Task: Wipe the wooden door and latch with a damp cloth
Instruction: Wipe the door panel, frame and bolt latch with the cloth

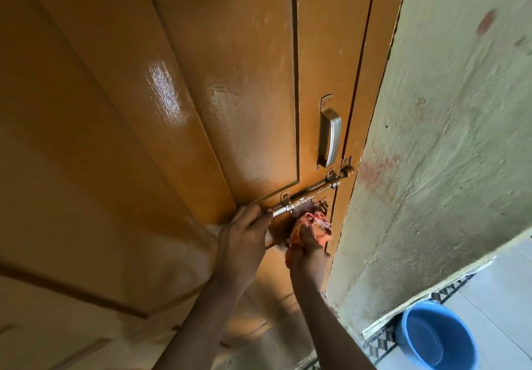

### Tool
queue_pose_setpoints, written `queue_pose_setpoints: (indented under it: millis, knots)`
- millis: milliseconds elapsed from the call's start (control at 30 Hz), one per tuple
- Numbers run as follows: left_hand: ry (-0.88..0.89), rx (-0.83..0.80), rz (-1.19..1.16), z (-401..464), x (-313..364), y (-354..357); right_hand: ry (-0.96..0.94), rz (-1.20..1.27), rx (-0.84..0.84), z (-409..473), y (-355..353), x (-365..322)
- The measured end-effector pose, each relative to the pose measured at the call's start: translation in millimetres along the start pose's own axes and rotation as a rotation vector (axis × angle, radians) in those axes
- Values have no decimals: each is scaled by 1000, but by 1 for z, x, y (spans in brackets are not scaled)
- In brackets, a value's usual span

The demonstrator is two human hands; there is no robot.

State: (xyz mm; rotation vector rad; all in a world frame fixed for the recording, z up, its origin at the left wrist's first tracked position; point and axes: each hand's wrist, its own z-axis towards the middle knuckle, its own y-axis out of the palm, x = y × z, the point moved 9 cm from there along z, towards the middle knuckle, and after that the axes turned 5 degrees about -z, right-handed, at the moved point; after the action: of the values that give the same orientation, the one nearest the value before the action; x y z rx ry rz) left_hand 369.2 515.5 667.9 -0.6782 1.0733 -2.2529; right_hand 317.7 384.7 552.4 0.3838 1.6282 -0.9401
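A glossy orange-brown wooden door (178,87) fills the view. Its rusty metal sliding latch (312,192) runs slantwise low on the door's right side, its bolt tip at the frame. My left hand (244,234) grips the latch's left end. Just right of it, my right hand (309,257) holds a crumpled orange-pink cloth (313,225) pressed against the door directly under the bolt. Part of the cloth is hidden inside my fist.
A silver pull handle (330,136) is fixed above the latch. A rough pale green wall (446,139) stands right of the door frame. A blue plastic basin (437,338) sits on the tiled floor at the lower right.
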Motion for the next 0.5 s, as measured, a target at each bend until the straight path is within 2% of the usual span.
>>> queue_pose_setpoints:
  millis: [67, 133, 233, 333, 400, 500]
  knots:
    - [12, -15, -8, 2, 1, -2, 116, 120, 83, 5, -4, 1]
    - [12, -35, -25, 3, 0, -1, 55, 127, 150, -4, -3, -12]
    - [8, -58, -50, 4, 2, -2, 48, 118, 114, -18, 8, -12]
    - [-11, -64, -35, 6, 5, -7, 216, 140, 117, -9, 4, 2]
    - [-32, -99, -23, 10, 7, -6, 259, 156, 112, -1, -6, -1]
    - [-83, -196, -27, 10, 9, -6, 191, 214, 62, -3, -24, -22]
